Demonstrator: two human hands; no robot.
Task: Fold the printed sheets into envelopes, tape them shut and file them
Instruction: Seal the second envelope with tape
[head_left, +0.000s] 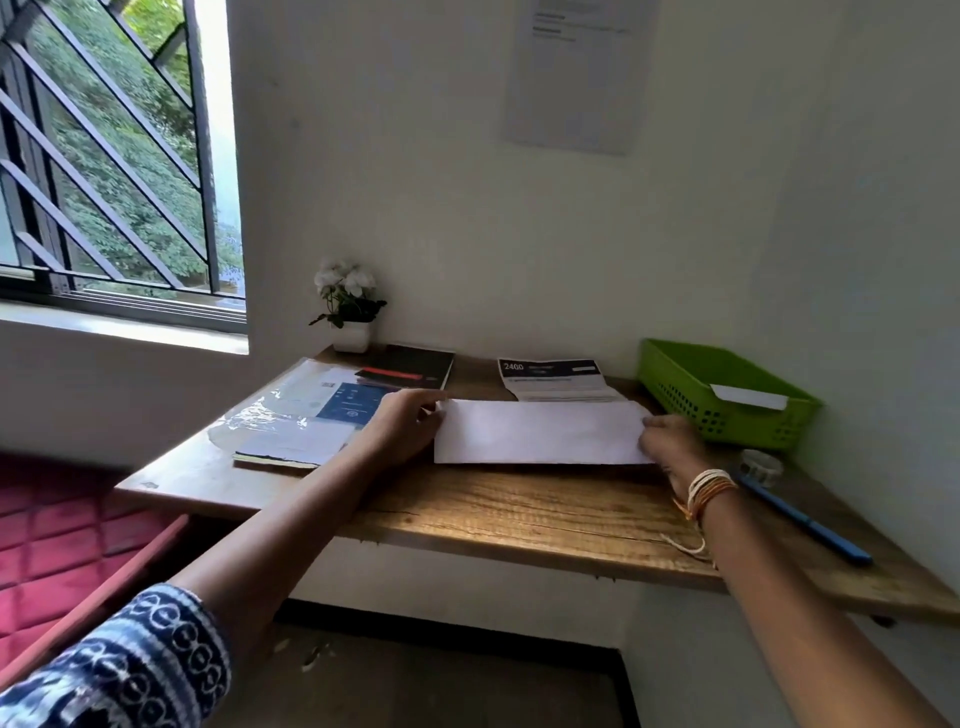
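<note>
A folded white sheet (540, 432) lies flat on the wooden desk (519, 514), blank side up. My left hand (405, 431) pinches its upper left corner, and my right hand (670, 441) holds its right edge. Behind it rests a stack of printed sheets (556, 378) with a dark header. A green basket (727, 395) at the right holds one white folded envelope (748, 397). A roll of clear tape (761, 464) stands right of my right hand.
A blue pen (805, 522) lies near the desk's right edge. A plastic folder (296, 415) with papers and a black notebook (410, 366) occupy the left. A small white flower pot (350, 306) stands at the back. Walls close the back and right.
</note>
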